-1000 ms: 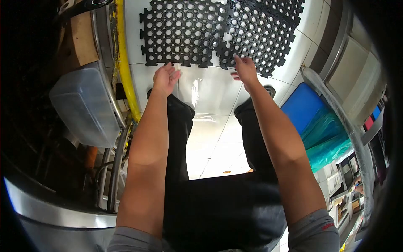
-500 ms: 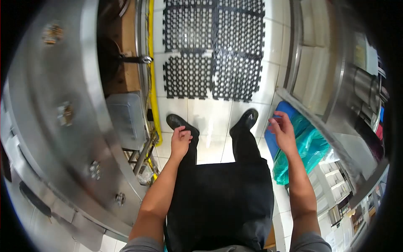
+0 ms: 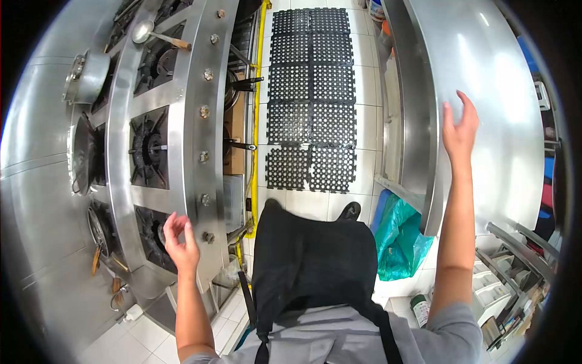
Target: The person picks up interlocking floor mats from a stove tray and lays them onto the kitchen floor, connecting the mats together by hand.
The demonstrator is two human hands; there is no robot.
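Observation:
My left hand (image 3: 180, 244) is raised beside the front of a steel gas range, near a burner (image 3: 153, 236) and a control knob (image 3: 208, 237). Its fingers are loosely bent with the thumb apart, and nothing is in it. On the other side, my right hand (image 3: 461, 130) is over a steel worktop (image 3: 500, 73), thumb and fingers spread and holding nothing. Whether it touches the surface I cannot tell. A black apron (image 3: 315, 255) hangs in front of me.
A ladle (image 3: 143, 31) lies across the range, with a pot (image 3: 94, 76) and pans (image 3: 97, 230) behind the burners. Black perforated mats (image 3: 310, 100) run along the floor. A yellow pipe (image 3: 255, 164) follows the range's base. A green plastic bag (image 3: 397, 236) sits below the worktop.
The view has lifted, bringing the burners and worktop into sight. My left hand has moved left towards the range; my right hand has risen from beside the bag to over the worktop.

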